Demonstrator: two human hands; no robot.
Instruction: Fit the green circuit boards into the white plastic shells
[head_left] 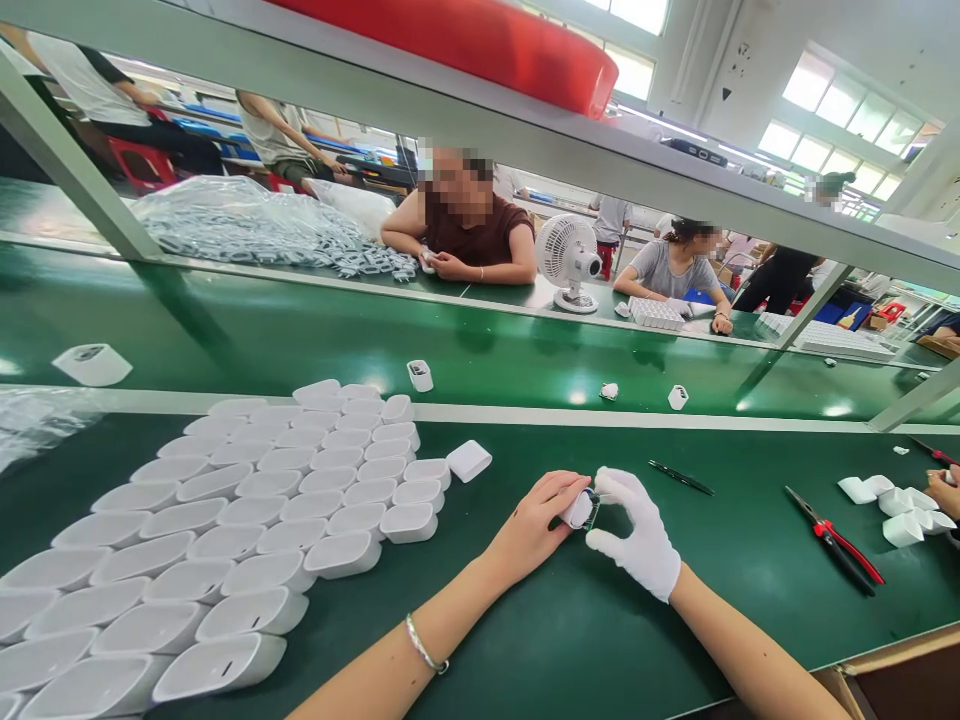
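My left hand point(541, 520), bare with a silver bangle at the wrist, is closed around a small white plastic housing point(576, 512). At the housing's right end a green circuit board point(594, 508) shows. My right hand point(634, 535), in a white glove, curves round that board, its fingertips at the upper edge and its thumb below. Whether the board sits inside the housing or only against it is hidden by my fingers. Left of my hands stand rows of white oval open shells point(264, 512), with one loose white shell point(469, 460) beside them.
Black tweezers point(681, 477) and red-and-black pliers point(836, 545) lie to the right. Several white pieces point(900, 510) sit near another person's hand point(943, 490). Beyond, a green conveyor belt point(495, 350) carries scattered parts, and a metal shelf beam point(480, 110) crosses overhead.
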